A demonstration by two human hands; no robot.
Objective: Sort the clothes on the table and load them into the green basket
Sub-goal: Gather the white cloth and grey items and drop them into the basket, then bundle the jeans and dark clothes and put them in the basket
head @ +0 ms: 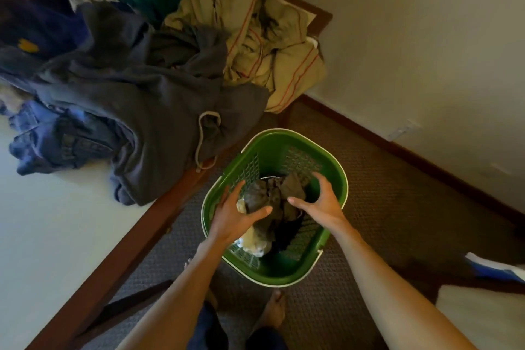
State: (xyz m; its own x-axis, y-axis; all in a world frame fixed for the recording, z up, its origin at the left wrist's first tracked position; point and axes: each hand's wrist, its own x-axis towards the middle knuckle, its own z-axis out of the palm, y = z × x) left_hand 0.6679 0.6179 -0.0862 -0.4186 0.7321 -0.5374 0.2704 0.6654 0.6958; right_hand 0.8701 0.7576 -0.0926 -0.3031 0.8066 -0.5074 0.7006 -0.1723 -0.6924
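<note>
While both hands [235, 216] spread, the green basket [335, 179] runs lengthwise away.

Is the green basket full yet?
No. The basket holds only a few clothes low down; its mesh walls still show.

The green basket [338, 176] at lower centre is smooth plastic with a slight sheen, its walls pierced in a lattice, and it holds crumpled matt olive cloth [272, 196]. The table [42, 221] has a smooth, pale matt top edged in glossy dark wood, with soft grey fleece [147, 99], blue denim [56, 142] and cream striped cloth [272, 45] heaped at upper left. The floor is a rough, nubby brown carpet [383, 207].
</note>
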